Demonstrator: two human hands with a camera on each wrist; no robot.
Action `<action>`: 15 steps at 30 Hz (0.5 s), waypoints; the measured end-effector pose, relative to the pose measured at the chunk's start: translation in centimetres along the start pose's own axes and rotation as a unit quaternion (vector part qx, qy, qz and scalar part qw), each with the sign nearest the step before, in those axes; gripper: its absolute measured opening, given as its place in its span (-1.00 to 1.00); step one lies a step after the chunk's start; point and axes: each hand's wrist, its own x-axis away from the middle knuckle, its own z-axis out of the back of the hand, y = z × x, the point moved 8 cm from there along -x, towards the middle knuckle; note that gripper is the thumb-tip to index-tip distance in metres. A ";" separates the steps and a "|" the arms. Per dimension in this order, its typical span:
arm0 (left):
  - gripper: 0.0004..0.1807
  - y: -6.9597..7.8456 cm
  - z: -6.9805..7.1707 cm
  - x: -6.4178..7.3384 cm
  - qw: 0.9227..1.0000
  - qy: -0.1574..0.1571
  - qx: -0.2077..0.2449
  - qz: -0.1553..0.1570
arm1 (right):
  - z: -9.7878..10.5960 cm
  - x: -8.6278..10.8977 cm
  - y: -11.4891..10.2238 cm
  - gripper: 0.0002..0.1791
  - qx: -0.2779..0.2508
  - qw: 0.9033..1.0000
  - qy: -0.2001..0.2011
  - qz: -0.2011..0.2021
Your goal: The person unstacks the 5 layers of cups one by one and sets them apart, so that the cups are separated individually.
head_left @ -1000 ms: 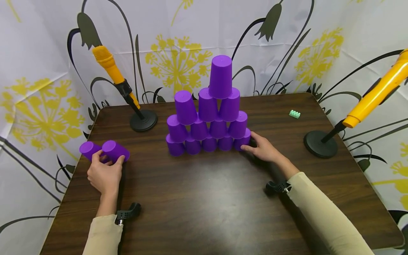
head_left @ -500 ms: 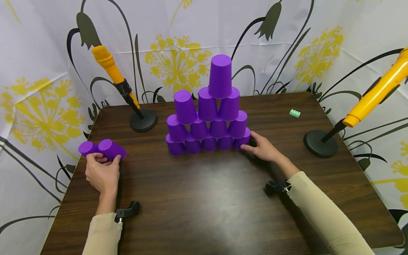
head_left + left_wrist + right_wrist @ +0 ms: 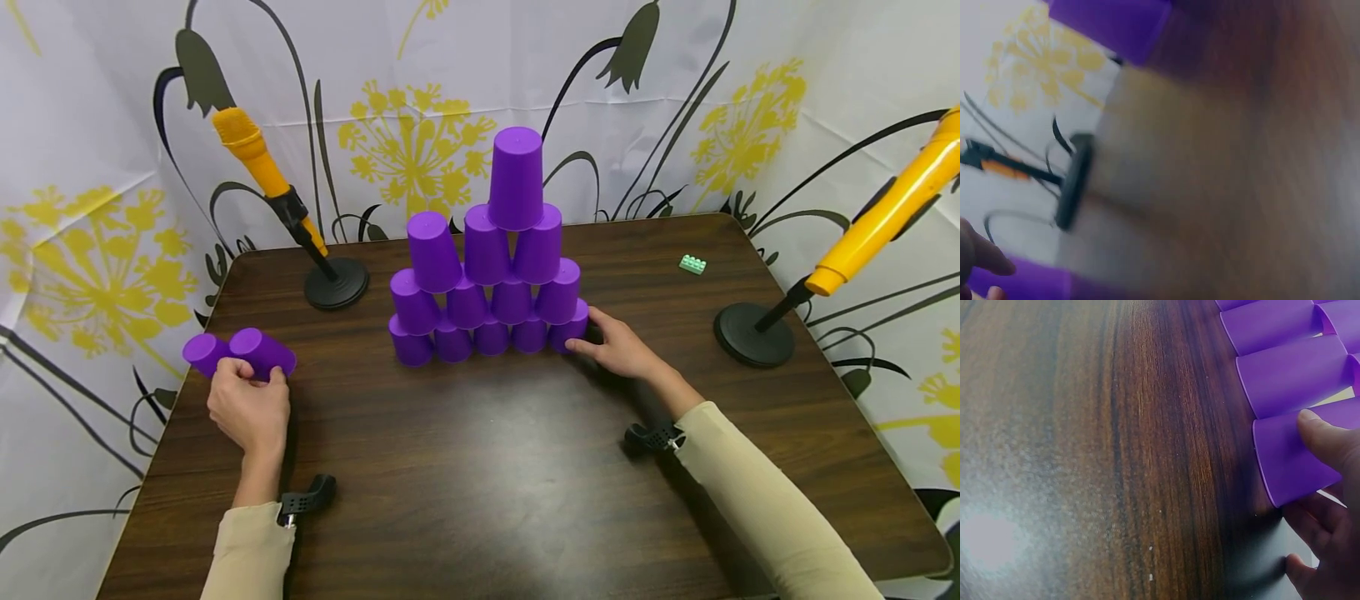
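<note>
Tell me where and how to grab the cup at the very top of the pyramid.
Take the top cup around mid-wall, on opposite sides, probably from above. It stands upside down, its wall widening downward, which should help stop it slipping; nothing sits on it, and its rim rests on two cups, so avoid sideways pushes.

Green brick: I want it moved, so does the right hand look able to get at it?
Probably yes, if the right hand lets go of its cup: only table shows between hand and brick.
</note>
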 end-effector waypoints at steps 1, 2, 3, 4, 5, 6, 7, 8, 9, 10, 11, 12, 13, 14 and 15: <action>-0.70 1.0 0.1 0.0 1.000 0.007 0.008 -0.020 | 0.0 0.0 0.0 -0.23 -0.001 1.000 -0.001 0.000; -0.72 2.1 0.1 0.0 0.999 0.012 0.020 -0.043 | 0.0 0.0 0.0 -0.23 -0.001 1.000 -0.001 0.001; -0.74 3.4 0.2 -0.1 0.997 0.015 0.037 -0.069 | 0.0 0.0 -0.1 -0.23 -0.001 1.000 -0.001 0.000; -0.75 4.9 0.3 -0.1 0.994 0.019 0.058 -0.095 | 0.0 0.0 0.0 -0.23 0.001 1.000 -0.002 0.001; -0.77 6.4 0.5 -0.2 0.989 0.020 0.083 -0.120 | 0.0 0.0 0.0 -0.23 0.002 1.000 -0.002 0.001; -0.79 8.1 0.6 -0.2 0.983 0.017 0.110 -0.145 | 0.0 0.0 0.0 -0.23 0.003 1.000 -0.002 0.001; -0.81 9.9 0.8 -0.2 0.976 0.011 0.141 -0.168 | 0.0 0.0 0.0 -0.23 0.003 1.000 -0.002 0.001; -0.84 11.7 1.0 -0.2 0.966 0.002 0.174 -0.191 | 0.0 0.0 0.0 -0.23 0.005 1.000 -0.002 0.000; -0.86 13.5 1.2 -0.1 0.955 -0.009 0.206 -0.212 | 0.0 0.0 0.1 -0.23 0.004 1.000 -0.002 -0.001; -0.87 15.4 1.4 0.0 0.944 -0.020 0.234 -0.230 | 0.0 0.0 0.1 -0.23 0.004 1.000 -0.002 0.000; -0.87 17.3 1.6 0.2 0.932 -0.034 0.260 -0.249 | -0.1 0.0 0.1 -0.23 0.004 1.000 -0.002 -0.002; -0.85 19.2 1.9 0.4 0.920 -0.048 0.283 -0.267 | -0.1 0.0 0.1 -0.23 0.005 1.000 -0.003 -0.001; -0.82 21.0 2.1 0.6 0.907 -0.060 0.303 -0.285 | -0.1 0.0 0.1 -0.23 0.005 1.000 -0.002 -0.002; -0.79 22.9 2.3 0.8 0.895 -0.073 0.320 -0.302 | 0.0 0.0 0.1 -0.23 0.006 1.000 -0.001 -0.003; -0.77 24.6 2.5 1.0 0.884 -0.083 0.334 -0.316 | 0.0 0.0 0.1 -0.23 0.006 1.000 0.000 -0.004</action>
